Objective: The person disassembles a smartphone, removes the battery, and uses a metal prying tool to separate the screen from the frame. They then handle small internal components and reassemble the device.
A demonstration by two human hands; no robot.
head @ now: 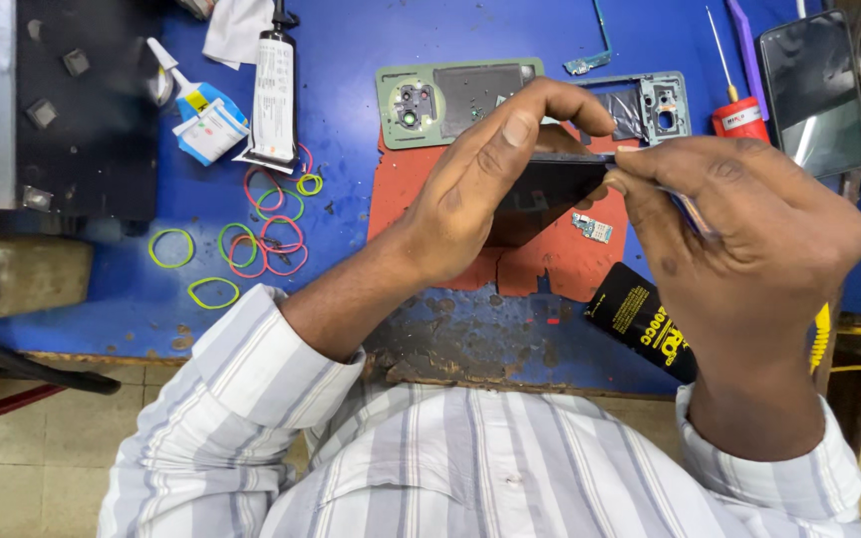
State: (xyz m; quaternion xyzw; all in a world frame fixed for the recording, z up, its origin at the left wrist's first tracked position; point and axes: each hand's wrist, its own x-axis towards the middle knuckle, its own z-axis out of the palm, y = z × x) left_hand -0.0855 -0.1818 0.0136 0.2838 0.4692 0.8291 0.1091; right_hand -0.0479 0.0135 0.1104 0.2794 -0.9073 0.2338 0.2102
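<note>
Holding a dark phone screen panel (550, 194) edge-on above the red mat (421, 189), the left hand (480, 189) wraps it from the near side, thumb laid along the top edge and fingers curled over the far edge, so the panel sits clamped between thumb and fingertips. The right hand (749, 239) meets it at the panel's right corner, thumb and forefinger pressed together there; whether they pinch the panel's corner alone or a thin tool as well I cannot tell, since the fingers hide the contact. By its look the panel is thin, flat and light, stiff but brittle glass, with a smooth face that would likely slip under a loose hold, so the edges and corners seem the safer places to take it, with no bending load across the middle. Just beyond the left fingertips lies a green back cover (450, 100) with a camera cutout, and beyond the right fingertips a grey frame piece (650, 108). Below the right wrist a black battery (640, 319) lies on the blue bench (351, 60). Well off to the left of the left forearm are loose rubber bands (261, 234) and a glue tube (273, 90); a red-handled screwdriver (739, 115) stands beyond the right knuckles.
</note>
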